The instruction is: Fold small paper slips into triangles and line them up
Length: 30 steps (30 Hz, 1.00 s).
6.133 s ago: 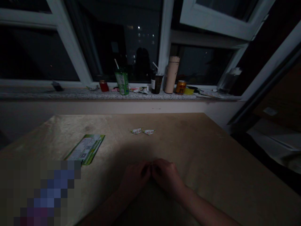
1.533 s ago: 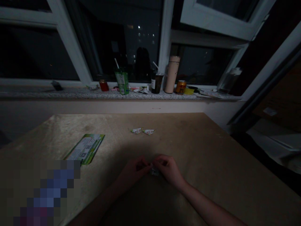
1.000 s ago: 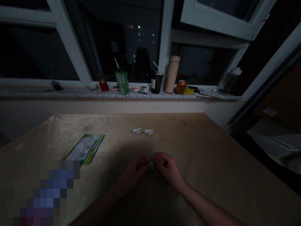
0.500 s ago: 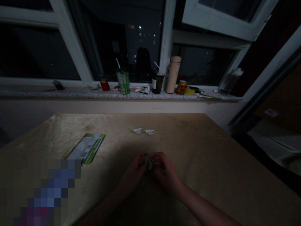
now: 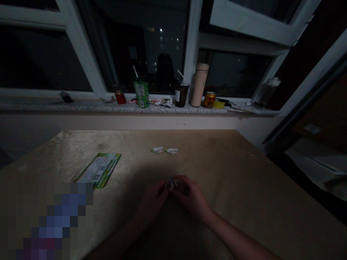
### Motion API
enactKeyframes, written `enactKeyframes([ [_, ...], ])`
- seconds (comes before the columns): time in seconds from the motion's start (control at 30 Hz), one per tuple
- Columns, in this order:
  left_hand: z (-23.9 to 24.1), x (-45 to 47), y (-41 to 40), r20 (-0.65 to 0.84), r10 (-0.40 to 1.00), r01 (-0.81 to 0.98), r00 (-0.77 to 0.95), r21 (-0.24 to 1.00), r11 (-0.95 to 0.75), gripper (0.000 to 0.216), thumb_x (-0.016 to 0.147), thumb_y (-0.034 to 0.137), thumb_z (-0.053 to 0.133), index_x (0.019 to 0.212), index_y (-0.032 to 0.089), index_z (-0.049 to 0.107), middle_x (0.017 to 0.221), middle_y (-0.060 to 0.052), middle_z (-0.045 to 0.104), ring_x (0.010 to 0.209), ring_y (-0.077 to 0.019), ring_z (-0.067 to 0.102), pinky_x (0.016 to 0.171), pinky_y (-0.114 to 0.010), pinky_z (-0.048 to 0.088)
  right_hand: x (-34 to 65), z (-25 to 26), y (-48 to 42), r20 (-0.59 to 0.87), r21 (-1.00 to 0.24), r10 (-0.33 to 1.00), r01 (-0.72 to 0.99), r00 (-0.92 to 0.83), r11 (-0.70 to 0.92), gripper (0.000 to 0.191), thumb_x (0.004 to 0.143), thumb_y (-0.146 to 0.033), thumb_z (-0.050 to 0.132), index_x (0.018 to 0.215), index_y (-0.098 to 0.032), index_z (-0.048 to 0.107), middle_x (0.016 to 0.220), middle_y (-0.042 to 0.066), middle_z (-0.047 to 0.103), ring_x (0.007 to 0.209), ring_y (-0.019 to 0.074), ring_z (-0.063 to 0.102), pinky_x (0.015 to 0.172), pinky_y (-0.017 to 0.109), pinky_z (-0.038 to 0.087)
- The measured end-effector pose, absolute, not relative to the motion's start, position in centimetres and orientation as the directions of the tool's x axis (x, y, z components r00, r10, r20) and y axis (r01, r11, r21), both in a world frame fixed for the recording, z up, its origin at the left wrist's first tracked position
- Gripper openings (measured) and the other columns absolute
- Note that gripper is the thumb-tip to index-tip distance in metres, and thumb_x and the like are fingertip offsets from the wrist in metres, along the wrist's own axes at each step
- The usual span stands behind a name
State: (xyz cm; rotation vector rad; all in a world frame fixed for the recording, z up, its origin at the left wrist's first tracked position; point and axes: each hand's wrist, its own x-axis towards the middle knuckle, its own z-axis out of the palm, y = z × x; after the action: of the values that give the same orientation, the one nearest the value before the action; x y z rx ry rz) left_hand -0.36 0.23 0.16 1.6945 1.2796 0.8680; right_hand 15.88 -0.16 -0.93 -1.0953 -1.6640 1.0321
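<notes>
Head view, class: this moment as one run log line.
left hand: grips pale piece; right hand: same piece; packet: on table, left of hands

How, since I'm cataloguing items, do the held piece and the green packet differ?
The piece is small; the packet is larger. The piece looks greyish; the packet is green and white. The left hand and right hand hold the piece; the packet lies on the table.

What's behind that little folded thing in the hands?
Beyond the small folded piece, held between the left hand and right hand, two white-and-green pieces lie on the brown table. Whatever the folded piece and hands cover can't be seen.
</notes>
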Motion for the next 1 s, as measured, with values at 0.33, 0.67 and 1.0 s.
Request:
enactKeyframes([
  [0.33,-0.1,-0.8,0.1,0.014,0.970,0.370,0.242,0.923,-0.106,0.033,0.079,0.034,0.040,0.092,0.018,0.066,0.093,-0.003,0.070,0.093,-0.0247,0.061,0.083,-0.030,0.044,15.8,-0.9,-0.3,0.228,-0.945,0.921,0.154,-0.316,0.287,0.029,0.082,-0.024,0.056,0.111,-0.020,0.058,0.082,0.001,0.061,0.066,0.0117,0.051,0.058,0.021,0.041],
  [0.67,0.2,-0.4,0.2,-0.033,0.964,0.374,0.265,0.925,-0.071,0.033,0.081,0.040,0.043,0.088,0.017,0.066,0.087,-0.004,0.069,0.085,-0.0237,0.061,0.078,-0.029,0.043,15.8,-2.1,0.1,0.140,-0.974,0.967,0.148,-0.214,0.174,0.043,0.072,-0.013,0.049,0.114,-0.014,0.057,0.070,-0.001,0.059,0.057,0.0100,0.049,0.052,0.019,0.037],
  [1.0,0.6,-0.2,0.1,-0.050,0.956,0.356,0.288,0.933,-0.058,0.033,0.085,0.044,0.045,0.090,0.018,0.065,0.087,-0.002,0.068,0.085,-0.0224,0.060,0.076,-0.027,0.043,16.0,-1.6,0.6,0.130,-0.991,0.966,-0.018,-0.222,0.129,0.021,0.073,-0.019,0.054,0.090,-0.017,0.065,0.078,0.001,0.064,0.070,0.0138,0.058,0.062,0.022,0.045],
])
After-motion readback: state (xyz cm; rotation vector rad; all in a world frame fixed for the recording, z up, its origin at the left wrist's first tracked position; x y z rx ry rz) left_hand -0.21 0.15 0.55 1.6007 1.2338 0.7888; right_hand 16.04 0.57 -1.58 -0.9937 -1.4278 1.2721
